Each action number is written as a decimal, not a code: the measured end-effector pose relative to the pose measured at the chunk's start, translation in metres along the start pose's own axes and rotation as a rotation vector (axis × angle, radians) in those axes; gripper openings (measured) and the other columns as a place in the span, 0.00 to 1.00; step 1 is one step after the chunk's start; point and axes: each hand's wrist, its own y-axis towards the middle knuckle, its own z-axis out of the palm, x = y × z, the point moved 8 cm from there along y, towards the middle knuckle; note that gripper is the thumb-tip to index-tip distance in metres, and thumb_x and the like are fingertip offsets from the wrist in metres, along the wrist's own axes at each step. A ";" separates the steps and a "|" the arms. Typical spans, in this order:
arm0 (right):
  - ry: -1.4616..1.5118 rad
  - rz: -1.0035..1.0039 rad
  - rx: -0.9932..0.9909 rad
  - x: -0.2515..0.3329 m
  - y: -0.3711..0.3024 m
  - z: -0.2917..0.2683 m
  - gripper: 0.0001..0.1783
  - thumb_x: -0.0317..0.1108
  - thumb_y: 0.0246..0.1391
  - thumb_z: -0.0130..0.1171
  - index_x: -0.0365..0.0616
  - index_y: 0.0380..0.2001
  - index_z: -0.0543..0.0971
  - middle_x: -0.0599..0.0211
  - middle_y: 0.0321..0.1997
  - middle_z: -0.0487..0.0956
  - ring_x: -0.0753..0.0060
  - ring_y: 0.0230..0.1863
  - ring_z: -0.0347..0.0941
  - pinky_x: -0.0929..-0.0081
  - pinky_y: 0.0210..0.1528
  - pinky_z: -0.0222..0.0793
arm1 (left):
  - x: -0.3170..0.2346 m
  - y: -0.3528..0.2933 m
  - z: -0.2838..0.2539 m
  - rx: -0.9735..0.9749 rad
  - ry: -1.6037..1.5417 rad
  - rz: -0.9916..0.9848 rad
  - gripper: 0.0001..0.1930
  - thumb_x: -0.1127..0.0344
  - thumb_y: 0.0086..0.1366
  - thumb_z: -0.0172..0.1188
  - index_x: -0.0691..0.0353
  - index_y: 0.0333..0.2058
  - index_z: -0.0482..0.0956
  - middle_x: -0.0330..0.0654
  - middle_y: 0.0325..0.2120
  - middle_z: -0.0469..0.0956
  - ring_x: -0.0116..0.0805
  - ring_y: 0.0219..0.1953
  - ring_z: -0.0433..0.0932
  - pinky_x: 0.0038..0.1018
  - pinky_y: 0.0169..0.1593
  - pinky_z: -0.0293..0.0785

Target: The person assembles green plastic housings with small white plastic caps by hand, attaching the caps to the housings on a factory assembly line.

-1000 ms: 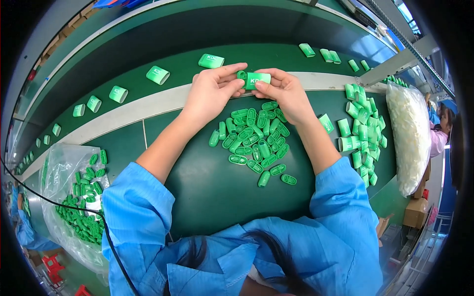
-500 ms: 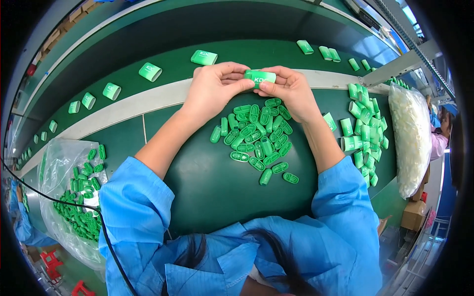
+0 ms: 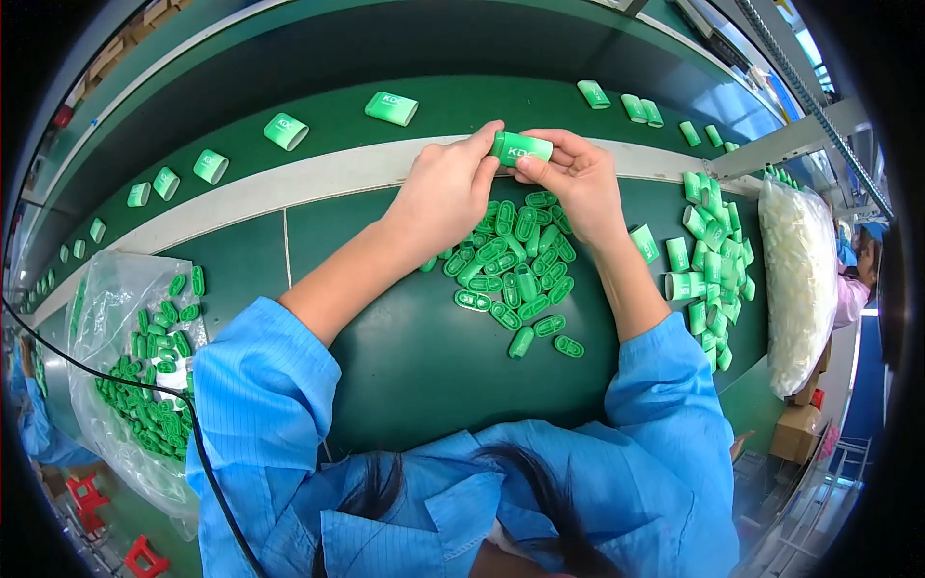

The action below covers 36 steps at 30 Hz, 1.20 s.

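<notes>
Your sleeve [image 3: 528,149] is at 1 o'clock, a green cap [image 3: 498,144] apparently seated in its left end. Your right hand [image 3: 580,183] pinches the sleeve; your left hand [image 3: 441,188] has fingertips at the capped end, whether gripping I can't tell. Just below, loose caps [image 3: 526,282] lie unfitted. Loose sleeves [image 3: 712,265] remain heaped at 3 o'clock, bagged caps [image 3: 145,414] at 8. Spaced-out sleeves [image 3: 392,108] line the far strip [image 3: 482,106], 9 to 2.

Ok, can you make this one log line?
Hands: both at one green cover | Middle: green caps | Right: more green covers
</notes>
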 end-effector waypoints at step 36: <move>-0.904 -0.566 0.071 0.054 -0.070 0.015 0.24 0.37 0.42 0.64 0.45 0.46 0.74 0.60 0.50 0.73 0.57 0.50 0.68 0.62 0.51 0.65 | 0.080 0.070 -0.023 0.035 0.260 -0.204 0.18 0.56 0.58 0.53 0.65 0.38 0.79 0.48 0.28 0.80 0.43 0.32 0.79 0.31 0.43 0.73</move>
